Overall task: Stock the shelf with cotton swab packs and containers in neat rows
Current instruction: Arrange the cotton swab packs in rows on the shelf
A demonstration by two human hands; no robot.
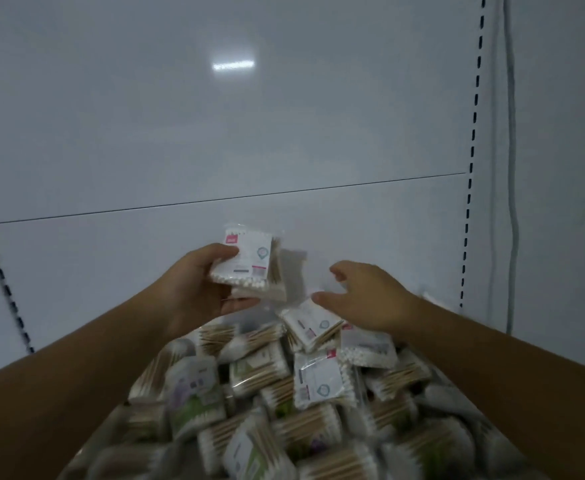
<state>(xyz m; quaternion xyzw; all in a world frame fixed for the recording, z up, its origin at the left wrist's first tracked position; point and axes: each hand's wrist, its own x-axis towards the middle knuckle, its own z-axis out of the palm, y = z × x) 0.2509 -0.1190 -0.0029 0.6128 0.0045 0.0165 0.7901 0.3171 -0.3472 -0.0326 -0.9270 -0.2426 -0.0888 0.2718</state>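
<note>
You face a white back panel (215, 133) of a shelving bay in dim light. A slotted left upright (3, 282) slants down beyond your left forearm, a thin seam (215, 199) runs across the panel above both hands, a streak of glare (234, 64) sits higher up, and a slotted right upright (471, 188) with a grey cord (511, 168) beside it stands past your right hand. Below and between your forearms lies a loose pile of cotton swab packs (284, 410), clear bags of wooden-stick swabs lying at all angles, some with white labels and some with green. Your left hand (197, 289) grasps the held packs (249, 261), at least two stacked together, thumb on the top white label and fingers underneath, raised above the pile's far edge. To the right of them, well clear, your right hand (367, 296) is spread and relaxed, holding nothing. A labelled pack (313, 327) lies on top of the pile just under its thumb and fingers; you cannot tell whether they touch it.
</note>
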